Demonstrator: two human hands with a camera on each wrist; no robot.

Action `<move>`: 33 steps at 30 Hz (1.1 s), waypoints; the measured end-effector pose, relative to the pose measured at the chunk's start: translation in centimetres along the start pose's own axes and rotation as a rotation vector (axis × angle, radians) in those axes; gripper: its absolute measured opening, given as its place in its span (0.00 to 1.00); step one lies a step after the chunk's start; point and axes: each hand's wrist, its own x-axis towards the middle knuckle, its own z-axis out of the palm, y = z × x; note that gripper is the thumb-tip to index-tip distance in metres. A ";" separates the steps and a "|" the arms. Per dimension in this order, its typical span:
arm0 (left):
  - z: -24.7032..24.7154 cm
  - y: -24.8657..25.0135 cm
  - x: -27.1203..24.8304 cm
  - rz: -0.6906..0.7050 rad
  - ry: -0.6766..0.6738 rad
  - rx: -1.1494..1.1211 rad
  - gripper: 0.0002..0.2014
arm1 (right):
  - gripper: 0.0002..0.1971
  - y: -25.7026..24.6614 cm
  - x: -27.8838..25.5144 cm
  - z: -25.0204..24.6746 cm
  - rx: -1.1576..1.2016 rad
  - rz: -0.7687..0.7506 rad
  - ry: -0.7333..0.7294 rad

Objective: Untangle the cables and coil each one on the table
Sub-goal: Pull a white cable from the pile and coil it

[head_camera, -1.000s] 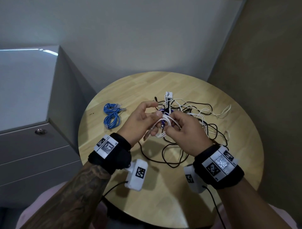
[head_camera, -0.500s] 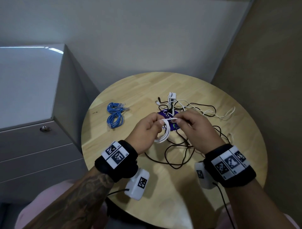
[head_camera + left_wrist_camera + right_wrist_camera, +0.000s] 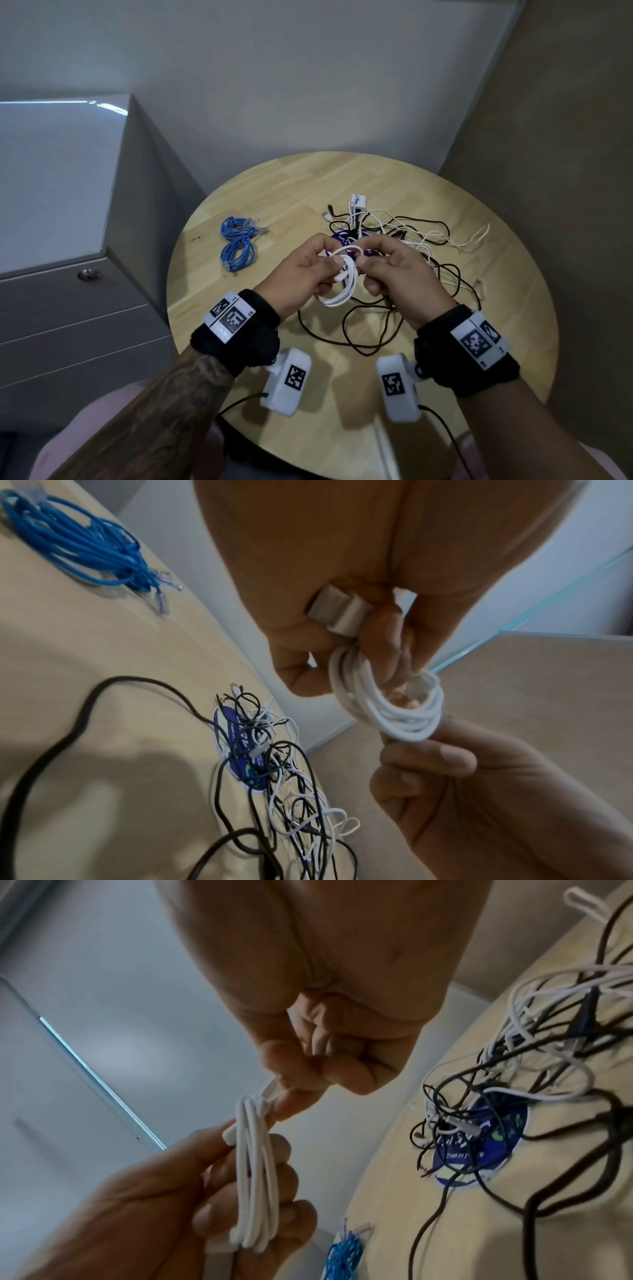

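Above the round wooden table (image 3: 274,192) both hands hold a coiled white cable (image 3: 339,291). My left hand (image 3: 327,265) grips the coil (image 3: 394,712) together with its USB plug (image 3: 339,612). My right hand (image 3: 363,265) pinches the cable's small free end (image 3: 270,1092) at the top of the coil (image 3: 253,1177). A tangle of thin black and white cables (image 3: 411,240) lies on the table behind the hands, over a blue round sticker (image 3: 479,1139). At the table's left lies a coiled blue cable (image 3: 236,245).
A grey cabinet (image 3: 61,192) with drawers stands against the table's left side. Walls close in behind and to the right. Loops of black cable (image 3: 363,329) trail toward the near edge. A small white adapter (image 3: 358,200) lies at the tangle's far end.
The right hand has carried the white cable's free end over the top of the coil. Both hands have closed together, and the coil now hangs below them.
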 end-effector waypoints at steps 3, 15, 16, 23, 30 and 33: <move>-0.1 -0.1 0.1 0.033 0.076 0.011 0.07 | 0.17 0.0 -0.7 1.0 -0.005 -0.047 -0.126; 0.7 -0.9 0.1 0.120 0.047 0.034 0.06 | 0.03 1.3 -0.3 2.4 -0.085 -0.249 0.083; 0.6 -0.9 0.1 0.128 0.057 0.034 0.05 | 0.03 1.2 -0.2 2.3 -0.097 -0.264 0.076; 1.0 -0.1 0.1 -0.003 0.127 -0.331 0.06 | 0.10 1.4 0.0 2.1 -0.234 -0.332 0.050; 1.0 -0.5 0.1 0.053 0.112 -0.101 0.05 | 0.04 1.6 0.0 1.8 -0.219 -0.314 0.044; 0.6 -0.5 0.1 0.084 0.007 -0.050 0.03 | 0.05 1.1 0.2 1.4 -0.059 -0.182 0.021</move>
